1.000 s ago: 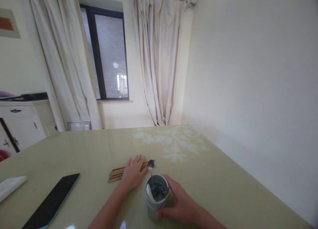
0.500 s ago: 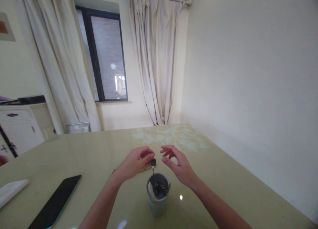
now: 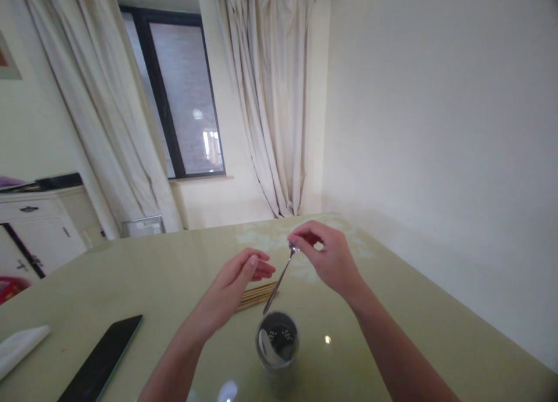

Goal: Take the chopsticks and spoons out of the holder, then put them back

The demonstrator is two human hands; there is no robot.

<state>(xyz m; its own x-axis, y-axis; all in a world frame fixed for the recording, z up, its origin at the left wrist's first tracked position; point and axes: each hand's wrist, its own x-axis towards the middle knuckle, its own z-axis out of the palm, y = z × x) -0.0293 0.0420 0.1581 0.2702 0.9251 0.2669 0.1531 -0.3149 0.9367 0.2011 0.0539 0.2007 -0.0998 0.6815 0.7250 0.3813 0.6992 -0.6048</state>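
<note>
My right hand (image 3: pixel 328 257) pinches the bowl end of a metal spoon (image 3: pixel 279 280) and holds it in the air, handle slanting down toward a grey cylindrical holder (image 3: pixel 277 347) on the table. The spoon's lower tip hangs just above the holder's rim. A white utensil lies inside the holder. My left hand (image 3: pixel 235 280) hovers to the left of the spoon, fingers loosely curled and holding nothing. Under it, a bundle of wooden chopsticks (image 3: pixel 257 295) lies flat on the table.
The pale green glossy table (image 3: pixel 165 274) carries a black phone (image 3: pixel 102 364) at the lower left and a folded white napkin (image 3: pixel 20 347) at the left edge. A white cabinet (image 3: pixel 30 228), curtains and a window stand behind. A wall runs along the table's right side.
The spoon passed from my left hand's fingers to my right hand, which lifted it up out of the holder. My left hand let go and drew slightly back.
</note>
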